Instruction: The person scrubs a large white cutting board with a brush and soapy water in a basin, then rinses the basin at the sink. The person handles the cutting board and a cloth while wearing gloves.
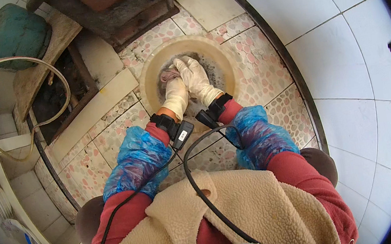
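Observation:
A beige plastic basin (227, 80) stands on the floor in front of me, holding greyish water with suds (213, 67). My left hand (175, 91), in a whitish glove, is inside it and grips a bunched pinkish cloth (168, 75). Pressed close beside it, my right hand (193, 75) wears a similar glove, its fingers curled over the cloth's edge. Most of the cloth is hidden by the hands or the water. Blue plastic sleeve covers (137, 160) wrap both forearms, and black wrist straps (164, 125) with small devices sit above the gloves.
Black cables (189, 171) run from the wrists across my lap. A dark, rusty metal stove (120, 12) stands beyond the basin. At left are a green gas cylinder (15, 37), a pale hose (57, 72) and shelves with plates (0, 200). A white tiled wall (337, 61) rises at right.

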Action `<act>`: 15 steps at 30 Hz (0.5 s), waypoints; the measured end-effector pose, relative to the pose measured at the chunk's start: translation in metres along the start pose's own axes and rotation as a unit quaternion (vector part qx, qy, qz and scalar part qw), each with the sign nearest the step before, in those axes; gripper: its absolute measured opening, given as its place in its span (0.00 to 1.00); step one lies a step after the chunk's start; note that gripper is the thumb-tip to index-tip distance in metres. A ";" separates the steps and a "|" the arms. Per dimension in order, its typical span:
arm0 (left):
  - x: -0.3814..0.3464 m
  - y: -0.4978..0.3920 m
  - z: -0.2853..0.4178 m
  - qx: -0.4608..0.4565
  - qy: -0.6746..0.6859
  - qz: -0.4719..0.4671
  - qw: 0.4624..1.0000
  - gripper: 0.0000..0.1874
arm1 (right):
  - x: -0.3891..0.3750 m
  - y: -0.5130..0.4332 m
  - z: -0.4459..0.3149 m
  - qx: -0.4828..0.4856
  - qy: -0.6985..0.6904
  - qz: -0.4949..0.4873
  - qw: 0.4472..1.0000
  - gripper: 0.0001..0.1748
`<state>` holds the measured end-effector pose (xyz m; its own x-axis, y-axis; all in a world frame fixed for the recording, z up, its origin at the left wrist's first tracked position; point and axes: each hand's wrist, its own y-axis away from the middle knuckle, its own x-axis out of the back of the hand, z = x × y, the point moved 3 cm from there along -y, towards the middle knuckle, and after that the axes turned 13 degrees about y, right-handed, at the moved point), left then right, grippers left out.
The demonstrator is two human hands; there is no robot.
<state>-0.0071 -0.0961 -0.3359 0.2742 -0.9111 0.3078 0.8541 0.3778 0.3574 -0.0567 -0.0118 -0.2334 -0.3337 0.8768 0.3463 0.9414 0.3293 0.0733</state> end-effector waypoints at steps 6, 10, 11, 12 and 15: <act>0.016 0.025 0.077 0.047 -0.112 -0.017 0.992 0.26 | 0.013 -0.020 0.043 -0.204 -0.016 -0.013 0.979 0.26; 0.040 0.005 0.081 0.008 -0.128 -0.003 0.992 0.28 | 0.040 -0.036 0.069 -0.188 0.120 -0.049 0.974 0.30; 0.047 0.004 0.077 -0.008 -0.114 0.066 0.991 0.29 | 0.043 -0.035 0.074 -0.216 0.085 -0.029 0.972 0.31; 0.047 0.000 0.071 0.012 -0.142 0.033 0.989 0.31 | 0.045 -0.034 0.073 -0.160 0.143 -0.040 0.976 0.31; 0.028 0.004 0.053 0.031 -0.364 -0.204 0.908 0.28 | 0.047 -0.023 0.073 -0.102 0.247 -0.057 0.962 0.33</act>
<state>-0.0191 -0.1116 -0.2795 -0.4432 -0.6361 0.6316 0.7861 0.0628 0.6150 -0.0979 0.0477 -0.2874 -0.4191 0.5489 0.7232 0.9068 0.2937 0.3025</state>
